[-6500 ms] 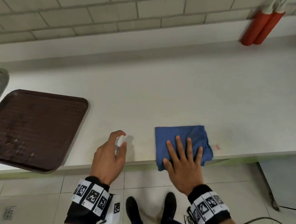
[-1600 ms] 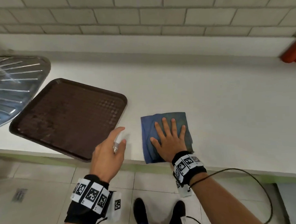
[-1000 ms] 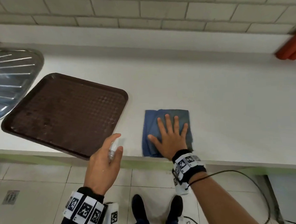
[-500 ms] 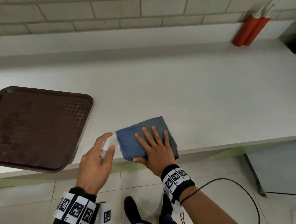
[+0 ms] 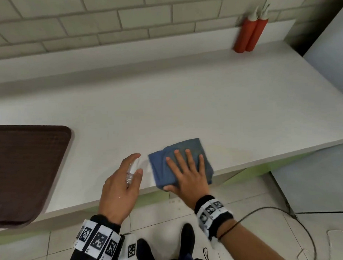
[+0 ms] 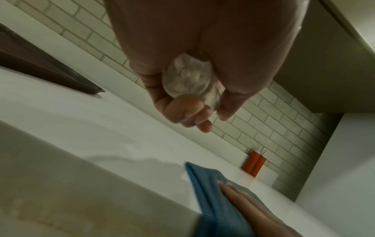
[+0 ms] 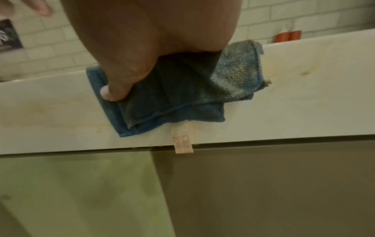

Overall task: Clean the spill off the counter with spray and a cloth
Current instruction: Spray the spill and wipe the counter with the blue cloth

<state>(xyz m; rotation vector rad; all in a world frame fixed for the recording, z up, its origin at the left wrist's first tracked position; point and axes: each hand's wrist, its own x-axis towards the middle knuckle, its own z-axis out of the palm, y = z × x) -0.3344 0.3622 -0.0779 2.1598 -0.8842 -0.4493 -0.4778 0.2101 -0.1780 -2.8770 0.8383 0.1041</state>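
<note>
A folded blue cloth (image 5: 159,169) lies askew at the front edge of the white counter (image 5: 165,95), one corner hanging over the edge. My right hand (image 5: 180,170) presses flat on it with straight, spread fingers, and the thumb (image 7: 113,93) rests on the cloth's (image 7: 172,99) near side. Just left of the cloth, my left hand (image 5: 135,163) grips a small clear spray bottle (image 5: 130,174), index finger over its top. The bottle's base (image 6: 188,80) shows between the curled fingers. No spill shows plainly.
A dark brown tray (image 5: 22,170) sits on the counter at the left, overhanging the front edge. Two red squeeze bottles (image 5: 249,33) stand against the tiled wall at the back right. A grey cabinet (image 5: 329,56) bounds the counter's right end. A cable (image 5: 266,210) trails over the floor.
My right hand has slid the cloth left toward the spray bottle and turned it askew at the counter's edge. The left hand still holds the bottle. The view has swung right.
</note>
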